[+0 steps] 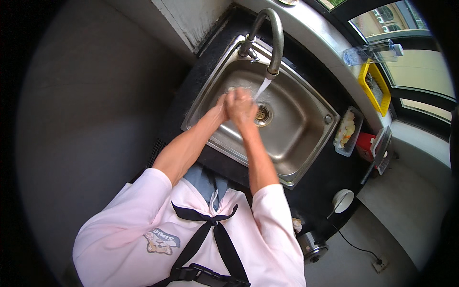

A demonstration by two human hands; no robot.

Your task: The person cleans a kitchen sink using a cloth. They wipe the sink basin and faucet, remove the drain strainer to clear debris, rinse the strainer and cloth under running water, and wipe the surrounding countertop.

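Note:
Over the left part of a stainless steel sink [287,129], my left hand [223,107] and my right hand [242,107] are pressed together and blurred. Something pale, perhaps foam or a small item, shows at the fingertips; whether either hand holds it cannot be told. From the curved metal faucet [278,39], a stream of water [263,88] runs down close beside my right hand. The round drain [262,113] lies just right of that hand, partly hidden by it.
Right of the sink stand a clear plastic container of food [347,131], a red container [365,141] and a white bowl [343,201]. A yellow tray [383,97] and a clear plastic bottle [374,53] are on the windowsill. A metal pot [312,247] is at lower right.

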